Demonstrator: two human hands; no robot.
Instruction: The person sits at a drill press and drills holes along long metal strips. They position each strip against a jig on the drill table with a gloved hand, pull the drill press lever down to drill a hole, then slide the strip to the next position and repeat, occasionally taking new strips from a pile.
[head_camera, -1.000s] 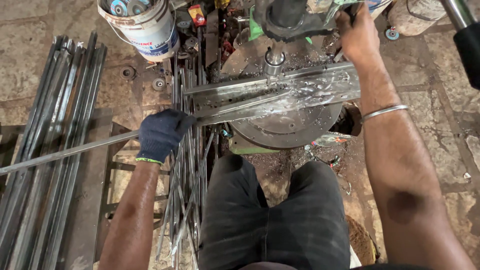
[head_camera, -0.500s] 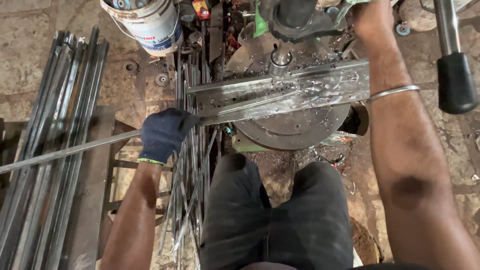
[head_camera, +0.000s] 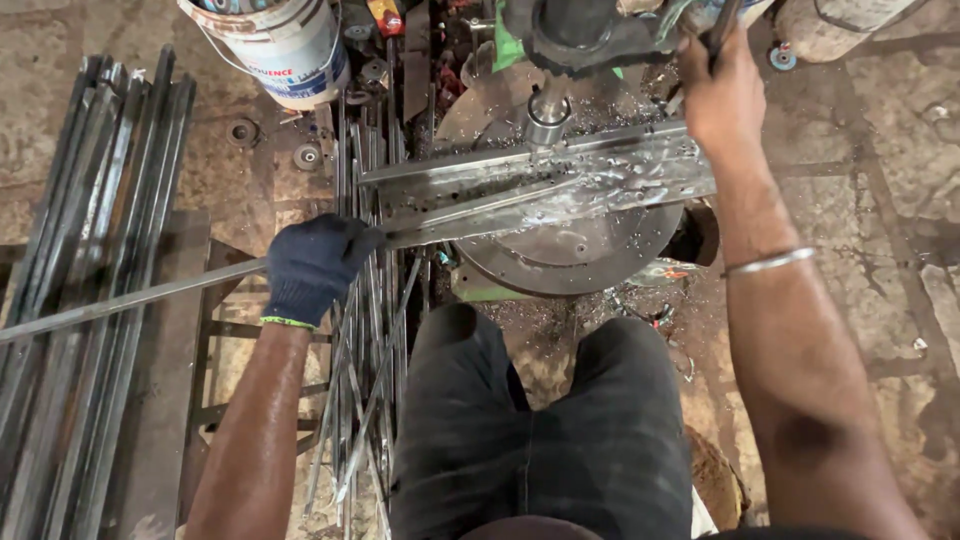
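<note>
My left hand (head_camera: 315, 265), in a dark blue glove, grips a long thin steel bar (head_camera: 130, 300) that runs from the lower left up onto the wet metal channel (head_camera: 540, 185) on the round drill table (head_camera: 590, 245). The drill spindle (head_camera: 548, 115) stands just above the channel. My right hand (head_camera: 725, 85), bare with a metal bangle at the wrist, is closed around the drill press's feed lever (head_camera: 722, 25) at the top right.
A stack of long steel bars (head_camera: 85, 250) lies on the floor at left. More thin rods (head_camera: 370, 330) rest on a frame beside my knees. A white bucket (head_camera: 285, 45) stands at the top. Metal chips cover the floor near the table's base.
My right hand has shifted on the feed lever, and the black lever knob seen at the right edge has swung out of view. My left hand keeps its grip on the bar.
</note>
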